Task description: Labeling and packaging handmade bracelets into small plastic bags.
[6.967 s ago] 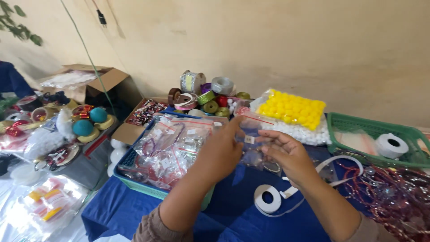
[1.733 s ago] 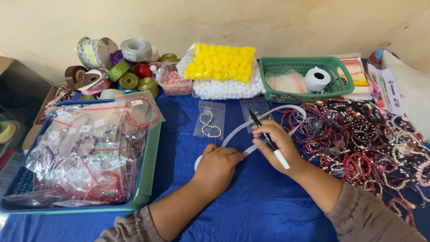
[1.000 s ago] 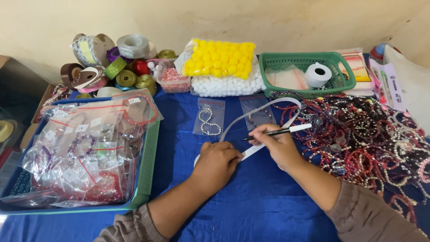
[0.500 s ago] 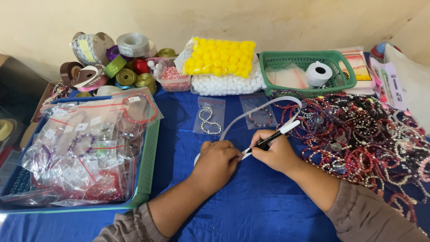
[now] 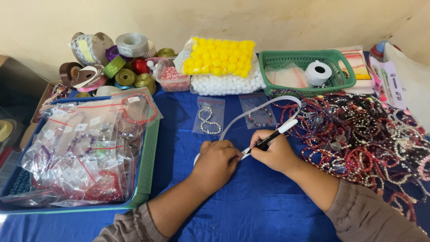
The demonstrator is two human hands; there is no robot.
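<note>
My right hand (image 5: 274,153) grips a black pen with a white cap (image 5: 273,136), its tip down on a strip of white tape (image 5: 263,110) that loops across the blue cloth. My left hand (image 5: 216,163) presses the near end of that strip flat against the cloth, fingers curled over it. Just beyond the hands lie two small clear bags, one with a pearl bracelet (image 5: 208,115) and one with a dark bead bracelet (image 5: 259,110).
A blue-green tray (image 5: 148,157) full of bagged bracelets sits at left. Ribbon spools (image 5: 112,62) stand at the back left, yellow and white pom-poms (image 5: 221,65) in the middle. A green basket (image 5: 304,57) holds a tape roll. A heap of bead bracelets (image 5: 367,139) covers the right.
The right hand has brought the pen from upright down to a slant, tip onto the tape beside the left hand. The left hand stays pressed on the strip.
</note>
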